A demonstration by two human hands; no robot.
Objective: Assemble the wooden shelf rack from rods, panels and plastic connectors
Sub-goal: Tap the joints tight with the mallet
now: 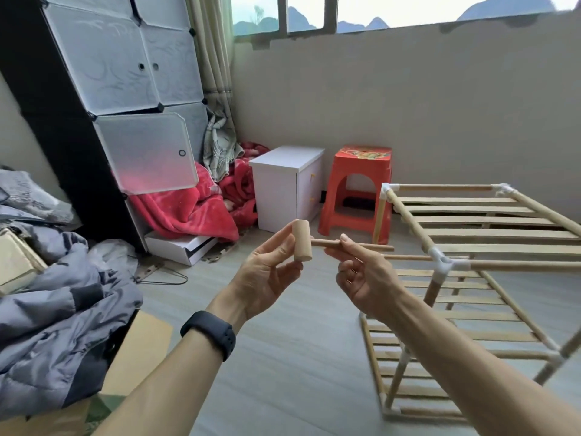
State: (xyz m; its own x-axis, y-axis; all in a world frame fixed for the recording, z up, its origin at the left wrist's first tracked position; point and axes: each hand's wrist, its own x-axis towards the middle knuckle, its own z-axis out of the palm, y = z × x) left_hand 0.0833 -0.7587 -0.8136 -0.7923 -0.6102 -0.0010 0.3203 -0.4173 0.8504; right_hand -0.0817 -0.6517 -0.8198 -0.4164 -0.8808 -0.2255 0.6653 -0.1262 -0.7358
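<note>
grey floor [283,388] runs to a pale wall under a window. at far left stands a black-framed cube cabinet [103,73], one frosted door hanging open. the half-built shelf rack [471,237] fills the right side (slatted tiers, white plastic connectors [443,262] at the corners). a grey jacket [53,309] is heaped at lower left; a red blanket [188,212], white bedside cabinet [289,187] and red stool [358,190] line the wall. in the middle, the left hand [267,275] curls thumb and fingers round a short wooden cylinder [302,245], and the right hand [364,278] pinches a thin rod [377,247] whose end meets the cylinder's side. a black wristband [209,333] sits on the left wrist.
</note>
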